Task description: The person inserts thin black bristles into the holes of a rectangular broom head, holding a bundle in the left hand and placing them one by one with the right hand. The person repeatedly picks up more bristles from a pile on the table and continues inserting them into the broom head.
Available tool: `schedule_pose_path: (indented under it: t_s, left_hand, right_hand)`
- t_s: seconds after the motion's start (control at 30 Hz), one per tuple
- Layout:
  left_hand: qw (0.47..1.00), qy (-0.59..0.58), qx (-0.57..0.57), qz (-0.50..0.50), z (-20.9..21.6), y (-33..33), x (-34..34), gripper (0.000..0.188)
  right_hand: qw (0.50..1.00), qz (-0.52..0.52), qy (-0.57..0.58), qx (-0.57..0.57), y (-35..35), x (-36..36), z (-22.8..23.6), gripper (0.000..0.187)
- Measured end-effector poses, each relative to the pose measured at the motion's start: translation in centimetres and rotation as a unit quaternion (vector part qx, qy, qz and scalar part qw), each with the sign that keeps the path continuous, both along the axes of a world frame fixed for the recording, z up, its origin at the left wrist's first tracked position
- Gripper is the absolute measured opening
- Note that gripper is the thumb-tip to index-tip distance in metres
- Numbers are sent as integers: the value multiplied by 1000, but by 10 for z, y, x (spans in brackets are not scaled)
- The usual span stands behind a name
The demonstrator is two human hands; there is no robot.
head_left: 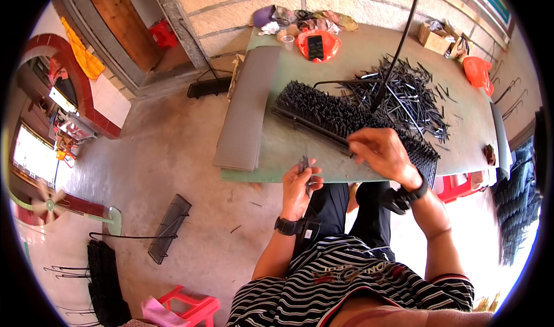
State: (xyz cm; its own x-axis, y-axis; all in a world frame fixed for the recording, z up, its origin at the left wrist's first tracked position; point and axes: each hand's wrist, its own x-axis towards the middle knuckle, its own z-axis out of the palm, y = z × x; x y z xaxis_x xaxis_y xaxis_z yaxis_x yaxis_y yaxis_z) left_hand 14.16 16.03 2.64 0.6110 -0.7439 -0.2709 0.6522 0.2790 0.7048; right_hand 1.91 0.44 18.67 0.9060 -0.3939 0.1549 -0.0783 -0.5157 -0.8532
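A long black wire tray (pixel 314 126) lies slantwise near the table's front edge, packed with black strips (pixel 329 105) standing on end like bristles. A black rod rises from its middle. My right hand (pixel 381 151) is at the tray's near edge, fingers curled in a pinch; what they hold, if anything, is hidden. Lower and to the left, my left hand (pixel 299 185) grips a few dark strips (pixel 304 165), their ends sticking up past the fingers. Behind the tray spreads a loose pile of black strips (pixel 424 99).
Grey ribbed sheets (pixel 248 108) cover the table's left end. A red bag with a black phone (pixel 315 47), a clear cup (pixel 287 41) and cloths sit at the back; a cardboard box (pixel 434 38) is farther right. An empty wire tray (pixel 169 229) and pink stool (pixel 190 307) occupy the floor.
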Motion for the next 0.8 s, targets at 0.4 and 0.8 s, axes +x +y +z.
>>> schedule_pose_path:
  t_s: [0.4, 0.8]
  left_hand:
    - [971, -37, -8, -234, 31, -101, -80, 21]
    - [942, -14, 77, -327, 14, -145, -133, 18]
  right_hand:
    - [960, -210, 67, 172, -49, -144, -56, 23]
    - [932, -269, 14, 243, -90, -146, -121, 28]
